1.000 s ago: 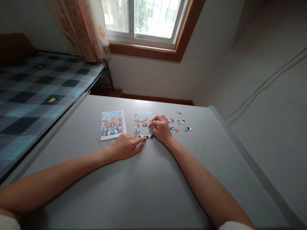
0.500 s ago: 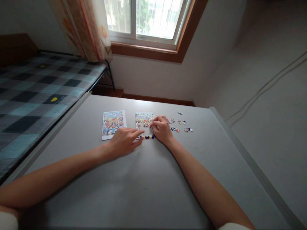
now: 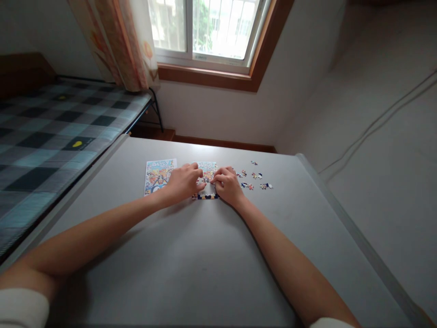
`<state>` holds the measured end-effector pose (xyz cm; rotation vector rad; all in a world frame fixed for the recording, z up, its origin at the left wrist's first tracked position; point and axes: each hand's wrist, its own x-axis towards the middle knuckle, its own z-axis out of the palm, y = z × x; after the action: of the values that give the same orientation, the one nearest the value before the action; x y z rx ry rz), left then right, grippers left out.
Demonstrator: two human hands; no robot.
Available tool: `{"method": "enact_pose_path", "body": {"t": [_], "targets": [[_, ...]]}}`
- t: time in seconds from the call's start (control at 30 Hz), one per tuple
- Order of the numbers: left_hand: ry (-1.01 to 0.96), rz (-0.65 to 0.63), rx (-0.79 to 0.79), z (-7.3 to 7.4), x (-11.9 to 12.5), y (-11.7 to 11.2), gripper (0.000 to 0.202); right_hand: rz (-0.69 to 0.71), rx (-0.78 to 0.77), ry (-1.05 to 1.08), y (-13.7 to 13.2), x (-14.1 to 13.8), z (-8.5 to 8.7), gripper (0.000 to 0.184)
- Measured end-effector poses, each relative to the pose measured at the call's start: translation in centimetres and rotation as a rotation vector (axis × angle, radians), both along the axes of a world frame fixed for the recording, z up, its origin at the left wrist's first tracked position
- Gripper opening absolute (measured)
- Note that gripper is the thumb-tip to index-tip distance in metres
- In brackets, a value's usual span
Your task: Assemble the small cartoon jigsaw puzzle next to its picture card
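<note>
A partly assembled jigsaw puzzle (image 3: 207,166) lies on the grey table, with a gap in its lower middle where the tabletop shows. My left hand (image 3: 186,181) hovers at the puzzle's left side, fingers bent and thumb apart, with nothing visible between them. At the right edge of the gap, my right hand (image 3: 229,186) has its fingertips pinched together low over the puzzle. Whatever they grip is too small and covered to make out. Left of the puzzle is a printed reference picture (image 3: 159,172), its lower right part covered by my left hand.
Several loose puzzle pieces (image 3: 266,186) are scattered right of my right hand. The grey table (image 3: 205,255) has a raised rim along its sides. A bed with a checked cover (image 3: 85,120) stands at left, and a window (image 3: 221,29) is beyond the table.
My left hand has moved up and to the right, onto the puzzle's left side, with its fingers more bent. My right hand stays almost in place, its fingertips slightly further left. The view has shifted slightly.
</note>
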<state>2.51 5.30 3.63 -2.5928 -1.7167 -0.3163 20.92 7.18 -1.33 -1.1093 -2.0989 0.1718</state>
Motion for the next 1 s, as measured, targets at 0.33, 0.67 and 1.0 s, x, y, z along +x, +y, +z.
{"method": "enact_pose_path", "body": {"t": [0.33,0.67,1.0], "targets": [[0.002,0.031,-0.034,-1.0,0.4,0.9,0.02,-0.012,-0.033,-0.04,0.0,0.0,0.0,0.031],[-0.066,0.046,-0.08,-1.3,0.7,1.4,0.024,-0.06,-0.11,-0.182,0.0,-0.2,0.1,0.032],[-0.057,0.063,-0.088,-1.2,1.0,1.4,0.021,-0.071,-0.116,-0.177,0.0,-0.3,-0.1,0.036]]}}
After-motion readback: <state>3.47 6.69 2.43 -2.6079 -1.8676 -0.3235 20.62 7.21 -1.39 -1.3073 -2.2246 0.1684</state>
